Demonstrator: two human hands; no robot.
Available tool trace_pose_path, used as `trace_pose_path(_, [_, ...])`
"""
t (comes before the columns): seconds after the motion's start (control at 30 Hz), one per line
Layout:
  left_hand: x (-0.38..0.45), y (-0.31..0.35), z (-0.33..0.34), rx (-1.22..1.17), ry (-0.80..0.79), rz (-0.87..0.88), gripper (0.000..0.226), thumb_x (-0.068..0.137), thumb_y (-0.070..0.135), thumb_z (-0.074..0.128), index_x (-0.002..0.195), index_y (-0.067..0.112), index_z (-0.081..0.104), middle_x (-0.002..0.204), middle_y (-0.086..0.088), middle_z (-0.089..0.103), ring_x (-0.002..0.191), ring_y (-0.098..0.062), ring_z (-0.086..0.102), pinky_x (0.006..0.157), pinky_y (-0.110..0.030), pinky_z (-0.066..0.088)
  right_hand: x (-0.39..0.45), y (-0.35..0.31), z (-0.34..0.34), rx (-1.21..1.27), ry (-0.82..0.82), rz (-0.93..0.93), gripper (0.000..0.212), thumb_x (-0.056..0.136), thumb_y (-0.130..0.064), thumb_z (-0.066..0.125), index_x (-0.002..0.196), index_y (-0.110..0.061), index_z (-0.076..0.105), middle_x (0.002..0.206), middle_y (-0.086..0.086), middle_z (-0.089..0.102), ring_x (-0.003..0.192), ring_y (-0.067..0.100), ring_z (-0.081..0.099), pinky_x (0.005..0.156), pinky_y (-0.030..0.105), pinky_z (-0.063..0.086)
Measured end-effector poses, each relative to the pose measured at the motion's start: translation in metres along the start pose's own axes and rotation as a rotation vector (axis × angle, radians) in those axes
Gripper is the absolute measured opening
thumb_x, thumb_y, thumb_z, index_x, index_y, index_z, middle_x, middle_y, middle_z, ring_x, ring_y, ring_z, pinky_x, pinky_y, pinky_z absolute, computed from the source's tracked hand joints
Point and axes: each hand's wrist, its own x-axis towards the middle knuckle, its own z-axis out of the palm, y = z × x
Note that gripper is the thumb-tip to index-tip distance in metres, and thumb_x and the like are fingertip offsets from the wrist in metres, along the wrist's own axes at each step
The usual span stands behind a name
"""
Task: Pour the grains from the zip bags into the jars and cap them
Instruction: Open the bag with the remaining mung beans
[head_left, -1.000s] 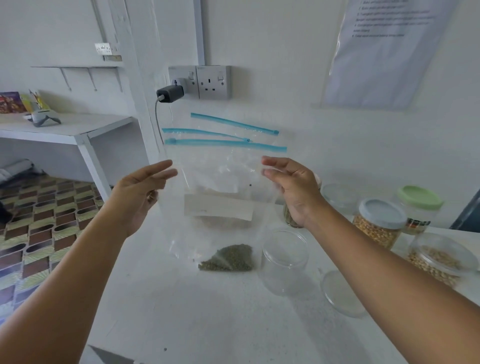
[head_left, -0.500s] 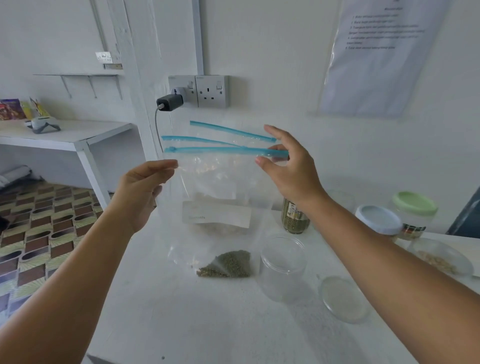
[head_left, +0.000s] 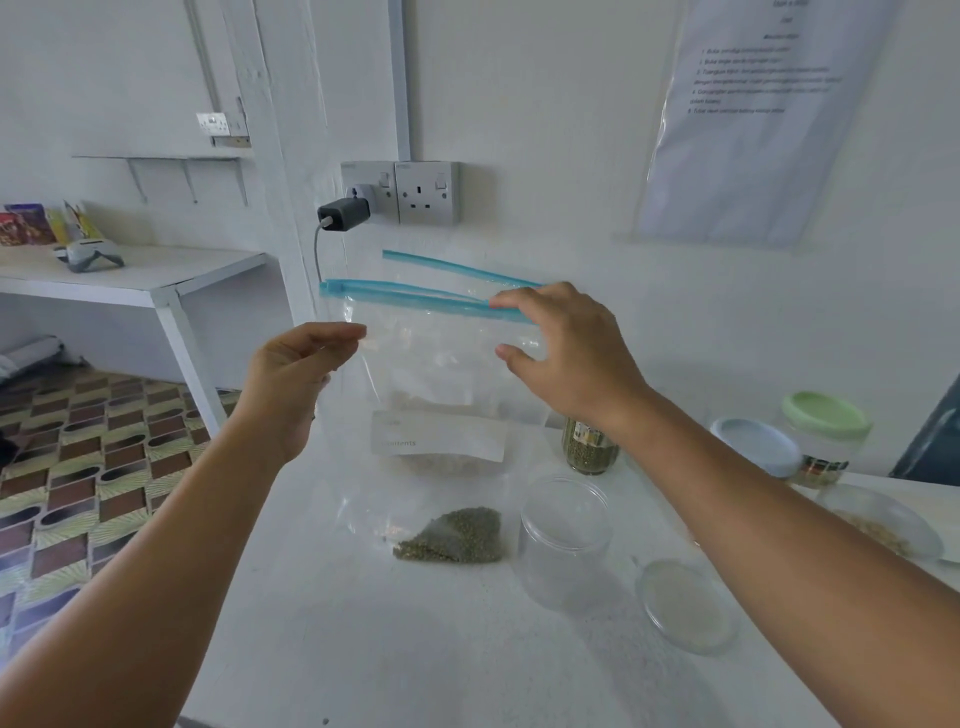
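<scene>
- Bag handling first: the clear floppy plastic zip bag with the blue zipper strip (head_left: 431, 374) hangs mid-frame above the white desk (head_left: 363, 649). It looks feather-light and limp, with only a small clump of green grains (head_left: 452, 535) sagging in its bottom corner. My guess is it'll slump and fold if held low, so the stiffer blue strip is the place to grab.
- Left hand (head_left: 291, 384), centre-left, pinches the bag's left edge just under the zipper, fingers curled onto the film.
- Right hand (head_left: 566, 353) is at the right end of the zipper. Its fingertips rest on the blue strip and the thumb sits lower against the film, so it's a loose pinch, not a fist.
- The zipper lips look parted on the right. A second blue strip shows behind, probably another bag.
- Open clear plastic round jar (head_left: 566, 540) stands just right of the grains. It looks rigid, smooth and light, so probably easy to knock over.
- Its flat clear round lid (head_left: 685, 605) lies on the desk at lower right.
- Filled, capped jars sit at the right edge.
</scene>
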Motion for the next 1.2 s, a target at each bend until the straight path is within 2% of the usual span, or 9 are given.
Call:
trace_pose_path(0.17, [0.001,0.002,0.0,-0.003,-0.075,0.008,0.041,0.098,-0.002,0.062,0.084,0.029,0.085,0.109,0.003,0.079,0.114,-0.017,0.067,0.116,-0.042,0.04,0.023,-0.026,-0.024,-0.091,-0.406,-0.048,0.019,0.1,-0.039,0.062,0.112,-0.053,0.069,0.149,-0.001,0.046,0.135,0.021,0.044,0.116,0.047,0.026])
trace_pose_path(0.3, [0.001,0.001,-0.002,-0.003,-0.1,0.01,0.044,0.099,-0.005,0.058,0.081,0.025,0.085,0.107,-0.001,0.079,0.118,-0.024,0.066,0.119,-0.046,0.04,0.036,-0.043,-0.023,-0.152,-0.563,-0.115,0.024,0.102,-0.036,0.059,0.106,-0.055,0.074,0.114,-0.021,0.056,0.115,0.01,0.05,0.107,0.041,0.023])
trace_pose_path(0.4, [-0.005,-0.001,-0.003,0.019,-0.112,0.029,0.047,0.099,-0.008,0.056,0.08,0.024,0.085,0.114,-0.002,0.078,0.123,-0.023,0.065,0.12,-0.046,0.04,0.036,-0.05,-0.014,-0.068,-0.617,-0.083,0.031,0.102,-0.023,0.058,0.104,-0.048,0.078,0.097,-0.021,0.059,0.094,0.002,0.054,0.104,0.036,0.04])
trace_pose_path(0.5, [-0.024,-0.01,-0.006,0.049,-0.091,-0.024,0.041,0.099,-0.002,0.058,0.09,0.027,0.086,0.143,0.001,0.063,0.141,-0.017,0.05,0.125,-0.045,0.029,0.035,-0.049,-0.005,-0.047,-0.557,-0.059,0.037,0.1,-0.017,0.055,0.101,-0.045,0.08,0.097,-0.018,0.069,0.095,0.01,0.064,0.087,0.034,0.054])
trace_pose_path(0.63, [-0.075,-0.04,-0.007,0.116,-0.038,-0.071,0.019,0.091,0.032,0.073,0.107,0.038,0.082,0.156,0.014,0.04,0.147,-0.013,0.032,0.12,-0.043,0.02,0.031,-0.04,0.005,-0.085,-0.484,-0.04,0.033,0.103,-0.02,0.057,0.106,-0.044,0.079,0.09,-0.02,0.057,0.096,0.014,0.064,0.078,0.029,0.047])
trace_pose_path(0.77, [-0.119,-0.066,-0.003,0.057,0.149,-0.128,0.044,0.077,0.055,0.074,0.12,0.049,0.074,0.162,0.018,0.027,0.143,-0.001,0.023,0.12,-0.05,0.018,0.023,-0.034,0.014,-0.104,-0.401,-0.015,0.031,0.105,-0.022,0.055,0.114,-0.041,0.078,0.114,-0.015,0.067,0.106,0.016,0.064,0.081,0.03,0.046])
trace_pose_path(0.9, [-0.143,-0.085,0.001,0.133,0.111,-0.183,0.04,0.077,0.05,0.08,0.117,0.049,0.075,0.156,0.005,0.039,0.145,-0.017,0.032,0.123,-0.051,0.023,0.024,-0.024,0.009,-0.081,-0.309,0.057,0.031,0.104,-0.022,0.055,0.119,-0.039,0.076,0.128,-0.01,0.069,0.112,0.018,0.064,0.093,0.035,0.053])
trace_pose_path(1.07, [-0.136,-0.105,0.012,-0.045,-0.007,-0.451,0.021,0.094,0.024,0.072,0.113,0.03,0.08,0.117,0.022,0.071,0.119,0.006,0.051,0.115,-0.039,0.023,0.022,-0.015,0.001,0.005,-0.334,0.114,0.028,0.092,-0.034,0.075,0.119,-0.038,0.077,0.122,-0.014,0.071,0.109,0.009,0.064,0.088,0.026,0.047])
trace_pose_path(1.2, [-0.108,-0.118,0.016,-0.164,0.061,-0.657,0.022,0.098,0.015,0.069,0.117,0.018,0.078,0.116,0.009,0.065,0.123,-0.019,0.042,0.116,-0.039,0.033,0.018,-0.009,0.001,0.037,-0.331,0.12,0.03,0.09,-0.028,0.077,0.118,-0.038,0.077,0.117,-0.015,0.074,0.109,0.007,0.066,0.093,0.026,0.051])
